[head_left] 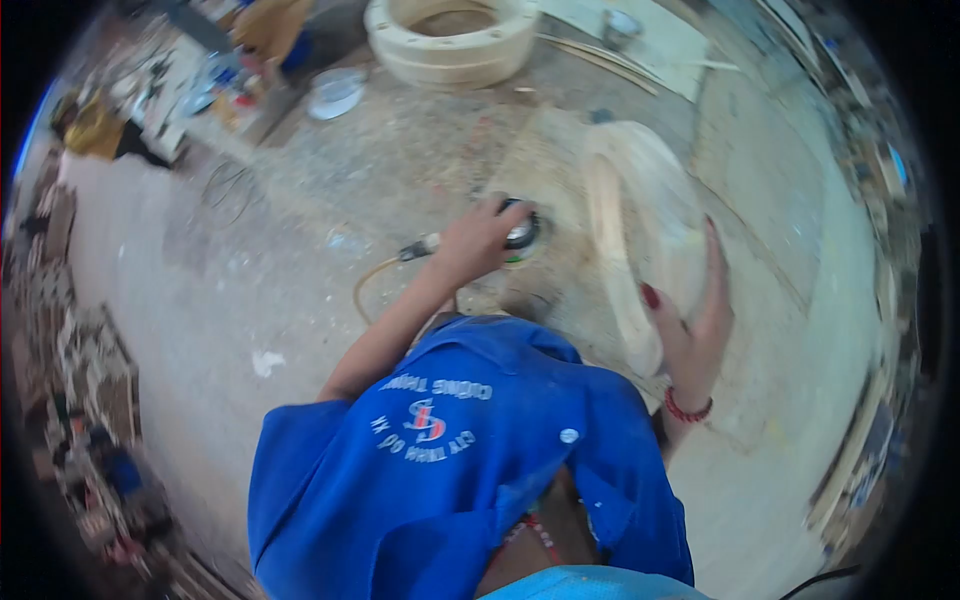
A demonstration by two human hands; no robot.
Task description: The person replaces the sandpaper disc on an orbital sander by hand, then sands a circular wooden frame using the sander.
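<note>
My left hand (478,240) is wrapped over a round black-topped air sander (521,234) with a hose connector (418,248) behind it, low over the dusty work surface. To the right, my right hand (700,325) grips a pale, wood-like ring (655,180) by its near end, thumb on the inner side and fingers along the outside. The ring is tilted up on edge and smeared by motion. A gap separates the sander from the ring. The sander's underside is hidden.
A thick pale ring with holes in its rim (452,68) lies at the far side. Nearby are a clear plastic lid (337,92), thin wooden strips (600,62) and a small cup (621,28). A thin hose (360,292) curves beside my left arm. Wood offcuts (95,380) line the left edge.
</note>
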